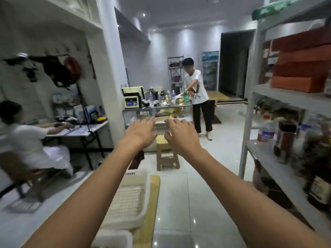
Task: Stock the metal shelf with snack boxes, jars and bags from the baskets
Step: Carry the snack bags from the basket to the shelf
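hands: our left hand [141, 133] and right hand [180, 135] were stretched out ahead of us, side by side, fingers spread and relaxed, grasping nothing.
baskets: a white basket [130, 199] sat below our left forearm on a wooden bench [152, 203]. its mesh floor showed bare and we saw no goods in it. a second basket [114, 238] peeked in at the bottom edge, its contents hidden.
shelf: the metal shelf [250, 108] stood to our right, well apart from both hands. orange boxes [300, 68] were stacked on an upper level, and jars and bottles [286, 138] crowded the level below. all of it was too blurred to read labels.
stage: we judged we were between items, with the shelf already largely stocked.
risk, footing: a stool [166, 154] stood in the aisle just past the bench. stepping forward without looking down could catch a shin on it or on the bench end.
risk, shelf: the jar level looked packed, so pushing another jar in could knock a neighbour off the front edge onto the tile.
risk, basket: the basket seemed to sit close to the bench's edge, so a careless tug could tip it off.
risk, people: a standing person [197, 93] and a seated person [26, 138] were well away, and we saw little chance of a collision.
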